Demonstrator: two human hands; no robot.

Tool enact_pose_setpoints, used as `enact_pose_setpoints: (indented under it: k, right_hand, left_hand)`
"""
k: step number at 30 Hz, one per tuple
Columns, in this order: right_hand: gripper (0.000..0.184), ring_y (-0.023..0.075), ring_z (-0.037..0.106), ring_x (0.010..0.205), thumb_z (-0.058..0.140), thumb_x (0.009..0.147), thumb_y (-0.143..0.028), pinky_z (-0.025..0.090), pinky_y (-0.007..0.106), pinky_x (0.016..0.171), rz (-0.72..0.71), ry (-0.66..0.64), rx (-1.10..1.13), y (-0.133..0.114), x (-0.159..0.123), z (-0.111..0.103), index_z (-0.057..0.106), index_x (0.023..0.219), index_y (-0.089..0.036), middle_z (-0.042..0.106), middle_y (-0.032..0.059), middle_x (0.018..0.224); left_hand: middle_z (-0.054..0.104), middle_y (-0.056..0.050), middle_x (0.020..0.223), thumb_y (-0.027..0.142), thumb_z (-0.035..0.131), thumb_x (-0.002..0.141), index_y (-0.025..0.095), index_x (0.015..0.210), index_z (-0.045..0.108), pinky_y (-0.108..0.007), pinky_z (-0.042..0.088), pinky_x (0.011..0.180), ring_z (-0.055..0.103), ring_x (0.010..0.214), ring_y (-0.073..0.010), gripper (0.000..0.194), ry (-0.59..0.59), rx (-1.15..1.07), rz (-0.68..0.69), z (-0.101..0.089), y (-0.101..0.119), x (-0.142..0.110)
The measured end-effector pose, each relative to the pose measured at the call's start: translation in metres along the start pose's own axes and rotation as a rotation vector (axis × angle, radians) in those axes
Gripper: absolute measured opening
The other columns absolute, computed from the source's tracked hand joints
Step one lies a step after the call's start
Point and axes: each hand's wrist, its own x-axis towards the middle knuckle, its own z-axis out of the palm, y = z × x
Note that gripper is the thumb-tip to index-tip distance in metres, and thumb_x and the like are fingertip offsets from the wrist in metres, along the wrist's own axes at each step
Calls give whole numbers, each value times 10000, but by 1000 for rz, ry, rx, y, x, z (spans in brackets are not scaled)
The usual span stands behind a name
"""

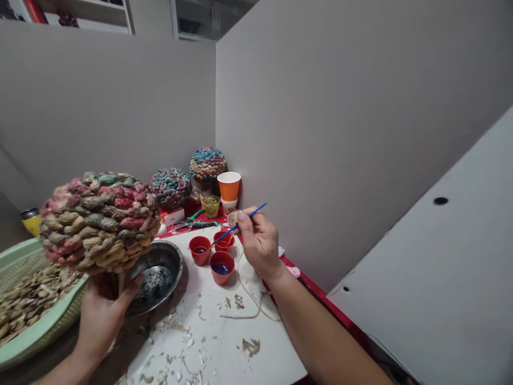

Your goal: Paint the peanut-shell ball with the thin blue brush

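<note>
My left hand is closed round the stem under a large ball covered in peanut shells, holding it up at the left. Pink, red and green paint colours its upper shells, while the lower ones look natural tan. In my right hand a thin blue paintbrush is pinched, its tip down at the rim of a red cup of dark liquid. Right beside it stand a second red cup with dark blue liquid and a third red cup, partly behind the brush.
A metal bowl with dark wet residue stands beneath the ball. At left, a green basket holds peanut shells. Behind are two painted shell balls, an orange paper cup and pliers. Shell bits and string litter the white board.
</note>
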Motion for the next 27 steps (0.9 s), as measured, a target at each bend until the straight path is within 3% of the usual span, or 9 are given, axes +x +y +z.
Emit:
enact_pose_setpoints:
  k: [5, 10, 15, 21, 27]
  right_hand:
    - [416, 166, 506, 663, 501, 1038, -515, 433, 315, 670, -46, -200, -158, -6, 7, -9, 530, 714, -255, 535, -5, 677]
    - [397, 149, 424, 589, 487, 1017, -432, 318, 301, 607, -30, -461, -327, 11, 11, -10, 455, 664, -252, 475, -25, 618]
    - [311, 150, 426, 580, 551, 985, -343, 261, 309, 611, -9, -634, -451, 23, 6, -6, 530, 691, -240, 541, -10, 627]
    - [287, 167, 480, 600, 498, 997, -330, 275, 314, 617, -29, -751, -474, 23, -2, 0, 559, 735, -231, 609, 24, 680]
    - [380, 177, 542, 598, 419, 1042, -400, 365, 306, 607, -30, -787, -453, 26, 1, 2, 515, 711, -239, 630, 27, 666]
  left_hand:
    - [738, -49, 948, 488, 818, 634, 264, 934, 629, -455, 530, 914, 680, 970, -344, 419, 2, 76, -19, -1, 0, -2]
    - [696, -33, 812, 530, 804, 595, 274, 836, 611, -443, 510, 764, 632, 806, -318, 401, 24, 140, -64, 1, 1, -2]
    - [723, -66, 935, 510, 813, 593, 262, 924, 594, -486, 523, 886, 667, 949, -361, 468, 15, 62, -107, 4, 4, -2]
    - [741, -179, 1308, 470, 780, 656, 192, 1147, 594, -498, 455, 1144, 644, 1287, -386, 594, -48, -45, -81, 8, 14, -4]
    - [753, -216, 1332, 435, 791, 661, 160, 1163, 616, -528, 478, 1152, 667, 1302, -402, 598, -85, -122, -84, 6, 14, -8]
